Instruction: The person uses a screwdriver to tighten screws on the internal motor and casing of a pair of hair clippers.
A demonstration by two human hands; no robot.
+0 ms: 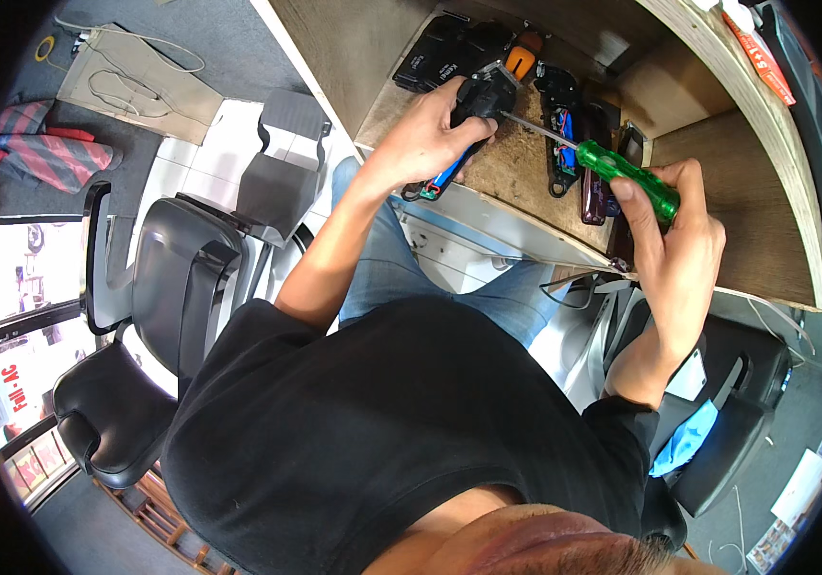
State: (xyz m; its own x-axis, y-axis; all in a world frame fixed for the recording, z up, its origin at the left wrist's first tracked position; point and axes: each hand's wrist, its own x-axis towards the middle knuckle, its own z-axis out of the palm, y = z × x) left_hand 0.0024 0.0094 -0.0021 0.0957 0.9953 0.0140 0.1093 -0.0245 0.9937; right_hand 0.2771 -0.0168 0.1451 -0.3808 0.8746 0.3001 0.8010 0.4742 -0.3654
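My left hand is closed around a black hair clipper with a metal blade at its far end. Out of the lower side of that hand sticks a blue part with a bit of green at its end. A screwdriver with a clear green handle is in my right hand, its shaft pointing left. The tip meets or nearly touches the side of the clipper; I cannot tell which. Just right of the clipper lies an opened black clipper body showing blue inside.
Black clippers lie at the back of the wooden shelf, by an orange-and-black piece. A dark red device sits near its front edge. Black salon chairs stand to the left; a blue cloth rests on a seat at right.
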